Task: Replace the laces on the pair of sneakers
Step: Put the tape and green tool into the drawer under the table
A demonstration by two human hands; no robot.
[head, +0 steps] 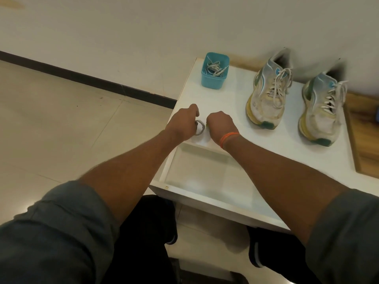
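Note:
Two worn white sneakers with teal and yellow soles stand on the white table, the left sneaker (268, 93) beside the right sneaker (322, 107), both laced with white laces. A teal box (215, 78) at the table's far left corner holds a tangle of pale laces (214, 68). Near the table's left edge my left hand (182, 125) pinches a small grey coiled lace (200, 130). My right hand (220, 125), with an orange band at the wrist, is curled in a fist against the coil's right side; its fingertips are hidden.
The white table (225, 103) has a recessed tray section (196, 173) under my forearms. A wooden board (367, 140) lies at the right edge. Tiled floor lies to the left, and the wall runs right behind the shoes.

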